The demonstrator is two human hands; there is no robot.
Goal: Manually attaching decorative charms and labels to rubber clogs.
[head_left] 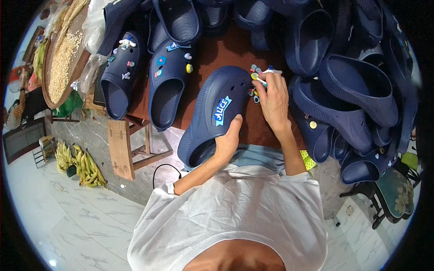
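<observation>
My left hand grips a navy blue foam clog by its side near the heel opening, thumb on top. The clog is tilted, its toe pointing away from me. A blue name-plate charm with white lettering sits on its upper; several round holes beside it are bare. My right hand is right of the toe, with fingers closed in a pinch on a small white-and-blue piece, partly hidden. Small colourful shoe charms lie on the brown tabletop around those fingertips.
Two clogs with charms, one left and one nearer, lie on the brown table. Navy clogs are heaped along the far and right sides. A wooden stool, bananas and a grain tray are at left.
</observation>
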